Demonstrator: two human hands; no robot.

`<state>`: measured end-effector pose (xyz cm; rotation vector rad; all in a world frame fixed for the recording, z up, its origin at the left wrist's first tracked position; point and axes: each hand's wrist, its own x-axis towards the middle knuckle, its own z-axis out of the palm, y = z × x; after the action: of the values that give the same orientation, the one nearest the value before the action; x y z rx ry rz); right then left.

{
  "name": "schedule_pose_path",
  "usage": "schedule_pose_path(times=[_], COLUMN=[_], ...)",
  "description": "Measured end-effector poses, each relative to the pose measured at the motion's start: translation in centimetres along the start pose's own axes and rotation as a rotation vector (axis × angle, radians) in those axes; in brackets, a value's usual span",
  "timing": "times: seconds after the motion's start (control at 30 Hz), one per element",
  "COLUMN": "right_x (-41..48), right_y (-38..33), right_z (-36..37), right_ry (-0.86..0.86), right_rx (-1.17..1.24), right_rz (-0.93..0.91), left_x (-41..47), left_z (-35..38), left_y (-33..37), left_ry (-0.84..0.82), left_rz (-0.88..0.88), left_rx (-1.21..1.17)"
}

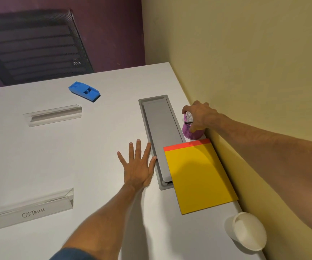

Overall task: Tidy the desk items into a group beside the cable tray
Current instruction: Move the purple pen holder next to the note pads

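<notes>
A grey cable tray is set into the white desk near the wall. My right hand grips the rim of a purple mesh cup standing between the tray and the wall. A yellow notepad with a red top strip lies just in front of the cup, overlapping the tray's near end. My left hand rests flat on the desk, fingers spread, touching the tray's left edge. Further left lie a blue eraser, a clear acrylic sign holder and a clear name plate reading "OSTRICH".
A white paper cup stands by the wall at the near right. A black mesh chair stands behind the desk's far edge. The yellow wall borders the desk's right side.
</notes>
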<state>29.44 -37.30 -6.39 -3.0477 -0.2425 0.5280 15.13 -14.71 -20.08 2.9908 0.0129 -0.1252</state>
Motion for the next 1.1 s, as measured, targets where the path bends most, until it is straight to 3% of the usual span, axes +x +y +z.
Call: schedule_pose_path(times=[0.53,0.83,1.1], right_x=[0.3,-0.1,-0.5], right_y=[-0.5,-0.8,-1.0], right_z=[0.4,-0.5,-0.8], right_ry=[-0.028,-0.108,-0.061], right_rx=[0.004,-0.134,-0.293], right_rz=[0.006,0.014,0.004], left_x=[0.0,0.0,0.1], left_z=[-0.1,0.0,0.0], left_y=[0.0,0.0,0.0], left_ry=[-0.014,-0.004,-0.020], left_rz=[0.000,0.001,0.001], left_rx=[-0.002,0.008,0.007])
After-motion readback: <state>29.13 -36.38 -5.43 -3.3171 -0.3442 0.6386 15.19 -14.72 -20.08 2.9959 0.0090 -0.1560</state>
